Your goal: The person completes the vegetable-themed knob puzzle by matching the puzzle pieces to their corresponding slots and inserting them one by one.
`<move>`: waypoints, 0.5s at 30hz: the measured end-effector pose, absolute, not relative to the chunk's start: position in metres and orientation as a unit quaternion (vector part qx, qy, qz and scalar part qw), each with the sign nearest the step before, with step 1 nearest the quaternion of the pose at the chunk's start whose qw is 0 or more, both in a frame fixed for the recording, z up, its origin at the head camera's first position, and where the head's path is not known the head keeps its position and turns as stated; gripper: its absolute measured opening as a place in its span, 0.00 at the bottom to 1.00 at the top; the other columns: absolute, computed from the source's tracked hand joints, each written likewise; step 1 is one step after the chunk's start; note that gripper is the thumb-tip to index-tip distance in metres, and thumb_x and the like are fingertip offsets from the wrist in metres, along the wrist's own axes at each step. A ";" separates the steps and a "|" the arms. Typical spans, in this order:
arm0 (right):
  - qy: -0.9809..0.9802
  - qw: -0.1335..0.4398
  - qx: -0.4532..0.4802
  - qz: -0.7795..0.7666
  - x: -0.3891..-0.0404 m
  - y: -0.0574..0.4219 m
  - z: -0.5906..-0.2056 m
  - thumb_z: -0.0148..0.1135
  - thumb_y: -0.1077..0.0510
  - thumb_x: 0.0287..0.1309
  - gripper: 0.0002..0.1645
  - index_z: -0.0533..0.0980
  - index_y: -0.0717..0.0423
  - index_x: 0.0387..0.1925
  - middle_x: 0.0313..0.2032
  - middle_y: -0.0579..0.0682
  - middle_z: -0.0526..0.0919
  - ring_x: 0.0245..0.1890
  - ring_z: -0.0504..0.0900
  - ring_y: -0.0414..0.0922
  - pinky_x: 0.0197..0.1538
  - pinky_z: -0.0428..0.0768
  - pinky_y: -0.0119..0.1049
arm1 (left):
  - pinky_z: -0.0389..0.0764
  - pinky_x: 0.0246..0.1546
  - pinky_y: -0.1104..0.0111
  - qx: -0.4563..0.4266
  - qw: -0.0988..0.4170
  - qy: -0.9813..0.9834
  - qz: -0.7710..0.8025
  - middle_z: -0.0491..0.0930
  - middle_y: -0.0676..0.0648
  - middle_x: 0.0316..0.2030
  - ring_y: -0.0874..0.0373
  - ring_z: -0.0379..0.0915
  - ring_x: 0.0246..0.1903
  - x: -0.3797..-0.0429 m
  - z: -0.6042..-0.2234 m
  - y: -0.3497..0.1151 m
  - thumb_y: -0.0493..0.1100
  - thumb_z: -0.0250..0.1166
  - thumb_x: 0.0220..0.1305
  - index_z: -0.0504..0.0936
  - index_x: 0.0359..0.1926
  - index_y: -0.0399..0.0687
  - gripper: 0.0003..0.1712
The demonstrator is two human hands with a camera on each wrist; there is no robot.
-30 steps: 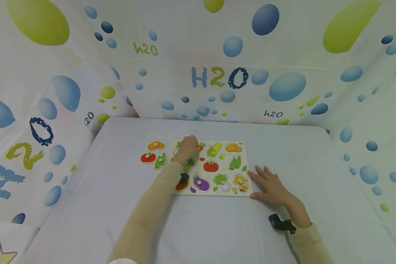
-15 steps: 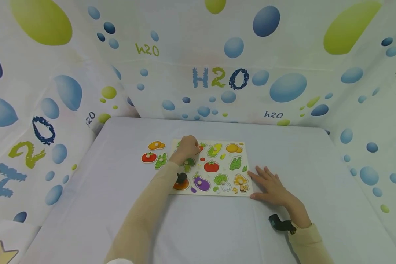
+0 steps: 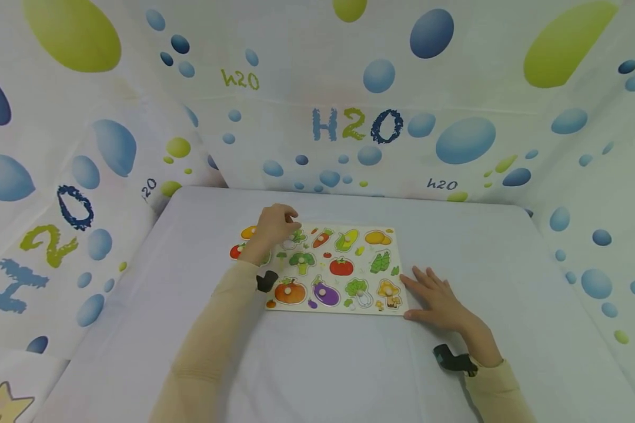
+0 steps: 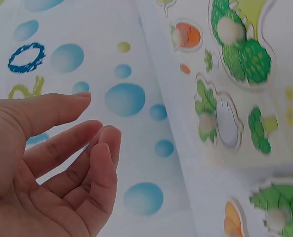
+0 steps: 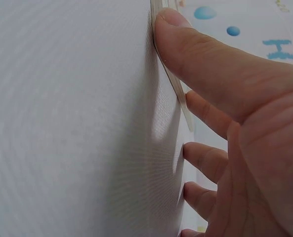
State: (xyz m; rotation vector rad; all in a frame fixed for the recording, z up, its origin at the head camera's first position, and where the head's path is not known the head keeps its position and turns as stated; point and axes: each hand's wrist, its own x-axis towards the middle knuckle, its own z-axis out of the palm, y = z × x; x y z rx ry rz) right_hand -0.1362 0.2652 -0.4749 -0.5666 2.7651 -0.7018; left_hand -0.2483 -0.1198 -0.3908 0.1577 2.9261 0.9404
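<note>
A vegetable puzzle board (image 3: 317,308) lies on the table, with knobbed carrot (image 3: 323,238), broccoli (image 3: 301,262), pumpkin (image 3: 290,292) and eggplant (image 3: 326,293) pieces among those set in it. My left hand (image 3: 274,226) is above the board's far left corner, fingers loosely bent and holding nothing; in the left wrist view its thumb and fingertips are apart. Near it sits a white-and-green turnip-like piece (image 4: 219,118) in the board. My right hand (image 3: 436,299) has its fingers spread, the thumb and a finger touching the board's right edge (image 5: 173,79).
Left of the board lie a loose tomato piece (image 3: 236,251) and a potato piece (image 3: 248,232), with a green leafy piece (image 4: 278,205) partly hidden by the left arm in the head view. Printed tomato (image 3: 341,267), pea (image 3: 379,262) and potato (image 3: 377,237) spots show no knobs.
My left hand has left the carrot piece and moved left, its fingers loosening; the carrot and turnip-like pieces now show in the board. The right hand stays at the board's edge.
</note>
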 end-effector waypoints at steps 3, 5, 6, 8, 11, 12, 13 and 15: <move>0.944 0.116 -0.195 -0.239 -0.136 0.264 -0.477 0.70 0.42 0.52 0.48 0.63 0.52 0.71 0.73 0.67 0.52 0.72 0.43 0.72 0.63 0.42 0.77 | 0.78 0.42 0.58 0.043 0.018 0.950 0.309 0.81 0.37 0.42 0.46 0.76 0.41 -0.242 -0.389 -0.135 0.42 0.64 0.64 0.80 0.54 0.36 0.20; 0.945 0.115 -0.195 -0.236 -0.137 0.264 -0.477 0.70 0.41 0.52 0.48 0.63 0.52 0.71 0.73 0.67 0.52 0.72 0.43 0.72 0.64 0.42 0.76 | 0.78 0.41 0.58 0.038 0.007 0.949 0.314 0.81 0.36 0.42 0.45 0.76 0.41 -0.240 -0.387 -0.144 0.42 0.65 0.64 0.80 0.55 0.36 0.20; 0.945 0.115 -0.195 -0.235 -0.137 0.264 -0.477 0.69 0.41 0.52 0.48 0.63 0.52 0.71 0.73 0.67 0.52 0.73 0.43 0.72 0.64 0.42 0.76 | 0.78 0.41 0.58 0.035 0.003 0.948 0.315 0.81 0.36 0.42 0.45 0.76 0.41 -0.239 -0.386 -0.148 0.42 0.65 0.64 0.80 0.55 0.36 0.21; 0.944 0.117 -0.195 -0.237 -0.136 0.264 -0.477 0.69 0.40 0.52 0.48 0.63 0.52 0.71 0.73 0.67 0.52 0.73 0.43 0.71 0.64 0.42 0.76 | 0.78 0.40 0.58 0.028 -0.004 0.948 0.318 0.82 0.36 0.42 0.45 0.76 0.40 -0.236 -0.384 -0.158 0.42 0.65 0.64 0.80 0.55 0.36 0.21; 0.943 0.107 -0.202 -0.241 -0.135 0.264 -0.478 0.69 0.40 0.51 0.48 0.63 0.52 0.71 0.73 0.68 0.53 0.72 0.43 0.72 0.63 0.43 0.77 | 0.78 0.41 0.56 0.016 -0.010 0.948 0.318 0.82 0.35 0.42 0.44 0.76 0.40 -0.232 -0.381 -0.171 0.42 0.65 0.64 0.80 0.55 0.36 0.21; 0.942 0.102 -0.207 -0.242 -0.135 0.264 -0.477 0.69 0.40 0.51 0.48 0.63 0.52 0.70 0.72 0.69 0.53 0.72 0.44 0.73 0.63 0.43 0.77 | 0.78 0.42 0.56 0.013 -0.012 0.948 0.317 0.81 0.35 0.42 0.44 0.76 0.41 -0.230 -0.380 -0.176 0.42 0.65 0.64 0.80 0.55 0.36 0.21; 0.942 0.095 -0.211 -0.242 -0.135 0.264 -0.477 0.69 0.40 0.51 0.48 0.64 0.52 0.70 0.72 0.69 0.54 0.71 0.45 0.73 0.62 0.44 0.78 | 0.78 0.42 0.55 0.009 -0.014 0.948 0.317 0.81 0.34 0.42 0.43 0.75 0.41 -0.229 -0.380 -0.180 0.42 0.64 0.64 0.80 0.55 0.35 0.21; 0.943 0.087 -0.215 -0.240 -0.134 0.263 -0.476 0.69 0.41 0.51 0.48 0.64 0.53 0.70 0.71 0.70 0.55 0.71 0.46 0.74 0.61 0.45 0.78 | 0.77 0.44 0.55 -0.003 -0.012 0.948 0.318 0.81 0.34 0.43 0.43 0.74 0.42 -0.227 -0.381 -0.188 0.42 0.64 0.64 0.80 0.55 0.35 0.21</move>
